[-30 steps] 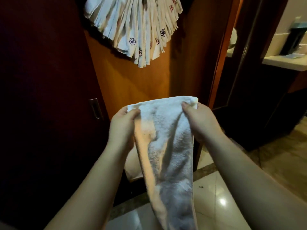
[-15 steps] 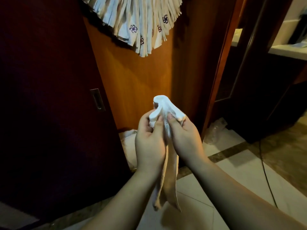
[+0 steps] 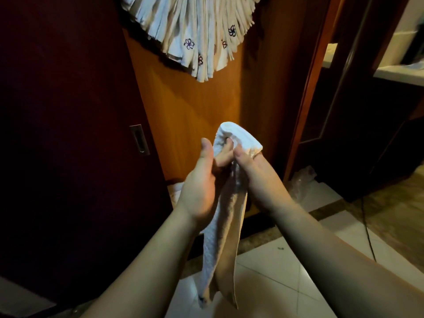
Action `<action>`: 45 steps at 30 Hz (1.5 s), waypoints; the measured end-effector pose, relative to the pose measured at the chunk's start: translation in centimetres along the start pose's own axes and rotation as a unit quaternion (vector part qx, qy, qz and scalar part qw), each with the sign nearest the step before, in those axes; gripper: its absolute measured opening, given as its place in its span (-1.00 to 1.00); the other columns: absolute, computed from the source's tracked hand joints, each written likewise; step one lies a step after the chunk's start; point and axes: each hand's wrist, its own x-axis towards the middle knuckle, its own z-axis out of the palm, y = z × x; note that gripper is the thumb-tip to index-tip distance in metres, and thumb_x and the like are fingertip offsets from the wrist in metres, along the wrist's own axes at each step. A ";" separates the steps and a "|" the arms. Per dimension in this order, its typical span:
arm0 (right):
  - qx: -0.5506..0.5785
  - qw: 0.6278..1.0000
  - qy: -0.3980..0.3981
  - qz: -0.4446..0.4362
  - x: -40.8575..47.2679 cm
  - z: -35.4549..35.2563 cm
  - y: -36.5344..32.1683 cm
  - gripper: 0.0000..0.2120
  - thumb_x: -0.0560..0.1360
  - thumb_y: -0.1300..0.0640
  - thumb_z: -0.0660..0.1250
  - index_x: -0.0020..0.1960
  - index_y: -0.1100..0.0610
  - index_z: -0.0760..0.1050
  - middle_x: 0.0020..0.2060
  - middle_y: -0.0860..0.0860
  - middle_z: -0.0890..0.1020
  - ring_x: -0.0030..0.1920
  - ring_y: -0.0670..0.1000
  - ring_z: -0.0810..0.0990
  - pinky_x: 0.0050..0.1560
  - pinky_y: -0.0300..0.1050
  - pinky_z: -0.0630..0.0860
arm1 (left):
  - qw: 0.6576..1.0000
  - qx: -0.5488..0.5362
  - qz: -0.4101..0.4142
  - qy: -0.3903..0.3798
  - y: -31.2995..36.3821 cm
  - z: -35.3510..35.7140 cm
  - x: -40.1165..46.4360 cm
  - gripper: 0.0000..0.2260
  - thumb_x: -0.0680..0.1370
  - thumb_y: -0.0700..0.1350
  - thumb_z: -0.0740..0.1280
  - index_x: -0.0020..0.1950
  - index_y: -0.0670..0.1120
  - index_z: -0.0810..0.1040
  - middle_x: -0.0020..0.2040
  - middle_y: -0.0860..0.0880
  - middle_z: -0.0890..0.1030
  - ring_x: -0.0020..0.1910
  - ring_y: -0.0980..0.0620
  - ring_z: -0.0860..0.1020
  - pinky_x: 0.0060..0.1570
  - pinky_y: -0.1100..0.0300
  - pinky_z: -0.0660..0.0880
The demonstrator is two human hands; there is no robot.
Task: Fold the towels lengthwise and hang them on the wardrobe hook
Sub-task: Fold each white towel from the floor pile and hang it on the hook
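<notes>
Orange-brown wood of the wardrobe panel fills the middle, with the dark sliding door to its left. A fan of folded white towels with purple flower marks hangs at the top. Between my hands the narrow white terry towel droops toward the pale tiled floor. My left hand and right hand both pinch its bunched top end, which pokes up just above my fingers.
</notes>
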 end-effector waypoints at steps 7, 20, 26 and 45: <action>0.016 0.996 0.082 0.008 1.9 -1.1 0.0 -0.49 0.43 -0.31 0.17 0.09 0.01 0.64 0.00 -0.04 0.74 0.07 -0.05 0.70 0.17 -0.03 0.56 | 0.998 -0.019 0.022 -0.062 0.7 -2.0 0.9 -0.22 0.57 0.35 -0.08 0.21 -0.21 0.66 0.40 -0.03 0.55 0.34 0.12 0.53 0.30 0.19 0.49; 0.010 0.996 -0.070 -0.063 9.1 -2.7 -8.0 -0.67 0.47 -0.05 0.15 -0.08 0.16 0.57 -0.21 0.05 0.70 -0.12 0.03 0.65 -0.02 -0.12 0.56 | 0.994 0.015 0.072 -0.080 3.2 -4.7 6.9 -0.41 0.27 0.11 0.64 0.17 -0.16 0.61 0.08 -0.13 0.71 0.07 -0.07 0.68 0.06 0.04 0.63; 0.089 0.995 -0.036 -0.028 10.8 -4.3 -8.0 -0.44 0.55 -0.27 0.17 0.24 0.16 0.55 0.10 0.16 0.70 0.14 0.14 0.67 0.25 0.07 0.55 | 0.996 0.005 0.073 -0.047 5.2 -2.4 9.4 -0.72 0.38 0.00 0.55 0.05 -0.05 0.74 0.13 -0.17 0.69 0.11 -0.15 0.67 0.06 0.03 0.60; -0.085 0.996 0.006 -0.002 4.5 -2.5 3.1 -0.86 0.44 -0.38 0.32 -0.02 -0.47 0.45 -0.06 -0.45 0.62 -0.04 -0.36 0.62 -0.18 -0.51 0.47 | 0.994 0.066 0.077 0.044 11.9 -1.7 10.6 -0.65 0.49 -0.07 0.47 0.26 -0.07 0.60 0.08 -0.07 0.72 0.06 -0.07 0.70 0.06 -0.08 0.57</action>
